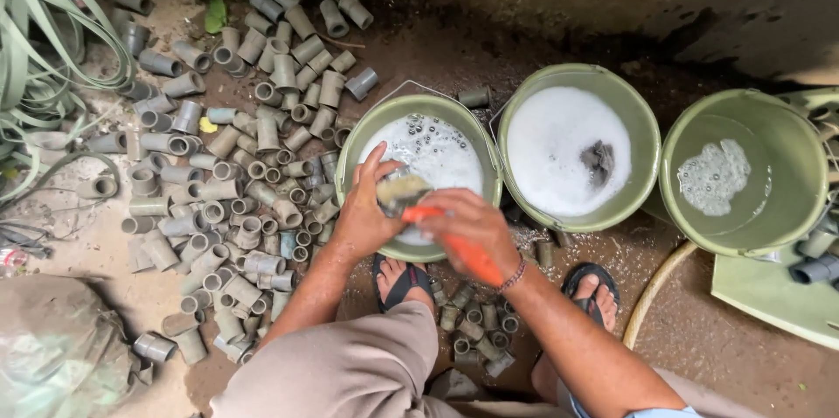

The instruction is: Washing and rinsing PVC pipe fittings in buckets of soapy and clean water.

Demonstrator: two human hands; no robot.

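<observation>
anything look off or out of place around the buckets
One grey pipe fitting lies alone behind the left bucket, apart from the big pile. A dark lump breaks the foam in the middle bucket. Nothing looks spilled or tipped over.

Soft, even daylight w/ faint shadows, sharp centre, slight wide-angle bend at edges.

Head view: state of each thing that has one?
left hand: gripping a pipe fitting over the left bucket
right hand: gripping an orange brush
left bucket: bubbly water
middle bucket: full of white foam
right bucket: little foam
loose fittings: heaped on the ground
</observation>
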